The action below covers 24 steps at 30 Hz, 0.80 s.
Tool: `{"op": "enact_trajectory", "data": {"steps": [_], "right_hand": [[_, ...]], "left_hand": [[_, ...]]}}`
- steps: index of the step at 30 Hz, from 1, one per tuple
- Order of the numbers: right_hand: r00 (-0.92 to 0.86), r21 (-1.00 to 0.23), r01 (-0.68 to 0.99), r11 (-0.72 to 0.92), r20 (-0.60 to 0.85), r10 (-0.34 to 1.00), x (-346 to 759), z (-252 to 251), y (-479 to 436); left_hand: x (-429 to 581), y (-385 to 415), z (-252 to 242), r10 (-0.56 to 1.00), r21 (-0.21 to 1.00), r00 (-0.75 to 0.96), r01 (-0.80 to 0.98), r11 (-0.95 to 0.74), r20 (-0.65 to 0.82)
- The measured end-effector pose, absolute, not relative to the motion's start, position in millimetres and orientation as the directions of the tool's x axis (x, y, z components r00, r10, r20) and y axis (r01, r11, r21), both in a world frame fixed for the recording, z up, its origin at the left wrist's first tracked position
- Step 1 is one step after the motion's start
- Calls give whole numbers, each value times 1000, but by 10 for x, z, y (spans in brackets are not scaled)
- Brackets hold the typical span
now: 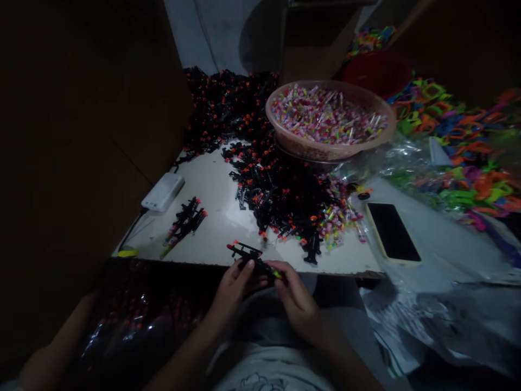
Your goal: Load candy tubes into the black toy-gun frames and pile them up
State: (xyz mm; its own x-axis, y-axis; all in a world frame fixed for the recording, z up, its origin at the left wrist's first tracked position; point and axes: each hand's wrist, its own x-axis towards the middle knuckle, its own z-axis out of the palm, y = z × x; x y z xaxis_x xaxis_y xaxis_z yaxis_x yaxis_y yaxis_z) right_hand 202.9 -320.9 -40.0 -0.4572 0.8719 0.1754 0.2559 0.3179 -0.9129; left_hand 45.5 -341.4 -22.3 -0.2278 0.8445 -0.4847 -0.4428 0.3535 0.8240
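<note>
Just off the table's front edge, a small black toy gun (pixel 247 252) with orange-red tips lies across my hands. My left hand (pixel 237 279) is closed around its middle, thumb on top. At the gun's rear end, my right hand (pixel 296 300) pinches a candy tube (pixel 277 274) with a yellow-green end; how far the tube sits in the gun is hidden by the fingers. To the left on the table lie several toy guns (pixel 185 224) with candy tubes at their rear ends. A large heap of black toy guns (pixel 280 190) spreads beyond my hands.
A pink basin (pixel 325 151) full of candy tubes stands behind the heap, with loose candy tubes (pixel 340 220) in front. A phone (pixel 393 232) lies right, a white power bank (pixel 163 192) left. Colourful plastic pieces (pixel 468 141) cover the far right. Another person's arm (pixel 57 347) shows lower left.
</note>
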Motion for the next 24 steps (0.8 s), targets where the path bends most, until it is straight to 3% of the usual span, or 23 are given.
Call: {"op": "enact_trajectory", "data": {"steps": [3,7,13,18,24], "right_hand": [[-439,-794,347,499,333,835,1982,-356,-3212],[-406,-728,375,574,428,807,2011,-345,-3207],[-359,-925,201,323,237,902,1941,-406,-3309],[-281,-978,178,109,55,958,1997,-455,-3265],[-292,-902,291,320,235,927,2144,-326,-3164]], "left_hand": [[548,-3409,-184,838,724,-122,-578,376,-532],[514,-3427,-248,879,716,23,-571,403,-476],[488,-3421,-383,897,787,-61,-509,350,-438],[502,-3401,-262,856,734,-121,-584,347,-502],[501,-3404,-238,850,752,-142,-555,356,-507]]}}
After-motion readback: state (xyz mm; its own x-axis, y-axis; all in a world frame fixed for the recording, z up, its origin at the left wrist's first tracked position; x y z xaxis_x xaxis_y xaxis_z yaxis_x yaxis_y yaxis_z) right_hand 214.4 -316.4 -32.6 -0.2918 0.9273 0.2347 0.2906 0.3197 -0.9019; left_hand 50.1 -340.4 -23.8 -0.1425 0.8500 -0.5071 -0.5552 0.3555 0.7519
